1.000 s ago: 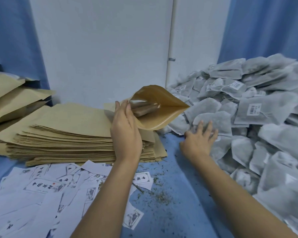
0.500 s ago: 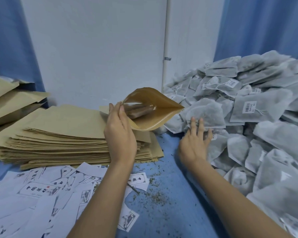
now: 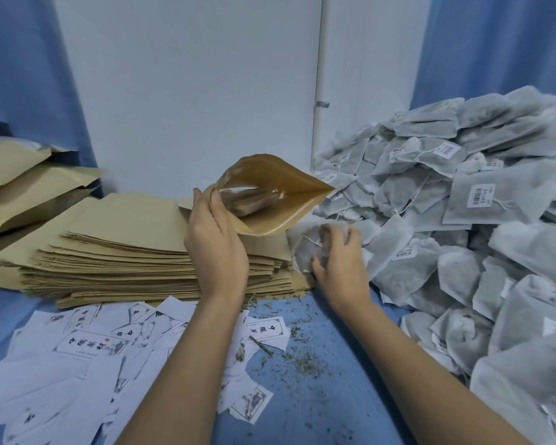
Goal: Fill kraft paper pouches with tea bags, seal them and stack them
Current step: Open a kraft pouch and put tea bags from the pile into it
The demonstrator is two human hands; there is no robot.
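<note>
Nearest, on the left, a spread of white paper slips [image 3: 87, 364] with printed characters and small pictures lies loose on the blue table [image 3: 318, 412]. Just right of them, dry green crumbs [image 3: 302, 358] are scattered over the cloth.

Both bare forearms reach away from the near edge. The left hand [image 3: 217, 248] is raised over the right end of a stack of flat pouches [image 3: 126, 248]. Its thumb and fingers pinch the left rim of one brown pouch [image 3: 270, 194] and hold it up off the stack. The mouth of the pouch gapes wide and faces the near right. A darker shape shows inside, but what it is cannot be told.

The right hand [image 3: 341, 261] is lower and to the right, just beside the stack's right end. Its fingers are curled round a grey tea bag [image 3: 302, 248] with a white string. The hand is blurred, so the exact hold is unclear. The tea bag is just below the open mouth, not inside it.

A big heap of tea bags [image 3: 463, 220], many with barcode tags, fills the right side from near to far.

At the far left a pile of fuller pouches [image 3: 23, 187] leans. Behind everything stand a white wall [image 3: 190, 91], a white upright pipe [image 3: 318, 75] and blue curtains [image 3: 495, 43] at both sides.
</note>
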